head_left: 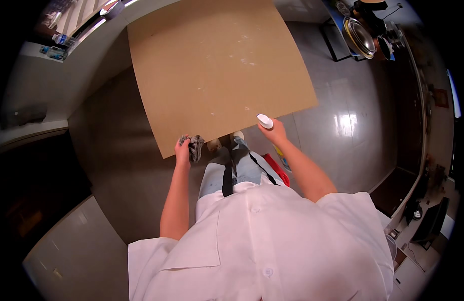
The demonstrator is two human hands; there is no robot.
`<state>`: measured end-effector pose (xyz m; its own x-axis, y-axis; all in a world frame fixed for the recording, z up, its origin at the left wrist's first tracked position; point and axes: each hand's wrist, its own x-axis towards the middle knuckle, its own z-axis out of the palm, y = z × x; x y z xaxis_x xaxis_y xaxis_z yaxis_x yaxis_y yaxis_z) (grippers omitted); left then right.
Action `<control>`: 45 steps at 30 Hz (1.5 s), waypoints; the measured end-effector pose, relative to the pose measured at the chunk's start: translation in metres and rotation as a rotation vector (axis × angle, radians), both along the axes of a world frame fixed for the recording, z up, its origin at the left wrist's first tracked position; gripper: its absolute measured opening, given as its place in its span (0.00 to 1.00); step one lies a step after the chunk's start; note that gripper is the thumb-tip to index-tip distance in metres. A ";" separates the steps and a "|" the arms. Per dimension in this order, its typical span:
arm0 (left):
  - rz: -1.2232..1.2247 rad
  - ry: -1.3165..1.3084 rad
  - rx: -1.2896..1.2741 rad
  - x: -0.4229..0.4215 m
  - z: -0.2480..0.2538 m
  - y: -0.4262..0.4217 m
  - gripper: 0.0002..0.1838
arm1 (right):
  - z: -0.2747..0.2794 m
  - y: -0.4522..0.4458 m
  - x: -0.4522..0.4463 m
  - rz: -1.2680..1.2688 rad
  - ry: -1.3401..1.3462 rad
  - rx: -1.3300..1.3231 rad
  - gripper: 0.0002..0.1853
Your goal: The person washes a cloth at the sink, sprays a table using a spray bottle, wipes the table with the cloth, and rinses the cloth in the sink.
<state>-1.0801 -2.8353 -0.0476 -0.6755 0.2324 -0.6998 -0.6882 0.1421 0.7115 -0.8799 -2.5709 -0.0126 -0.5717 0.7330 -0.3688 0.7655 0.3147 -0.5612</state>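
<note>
My left hand is closed round a crumpled grey cloth at the near left edge of a brown tabletop. My right hand grips a spray bottle by its white head, which points forward over the near edge of the table. Most of the bottle's body is hidden below the hand. White wet-looking spots are scattered on the tabletop, mostly toward its far half.
On the far right, metal bowls and pans stand on a blue-topped rack. Something red lies low beside my right leg. Plastic bottles rest on a ledge at far left. A monitor is at the right. Grey floor surrounds the table.
</note>
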 end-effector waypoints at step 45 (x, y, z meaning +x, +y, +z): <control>0.361 0.090 -0.036 0.029 -0.008 -0.077 0.13 | -0.003 -0.053 -0.119 0.616 0.249 -0.270 0.15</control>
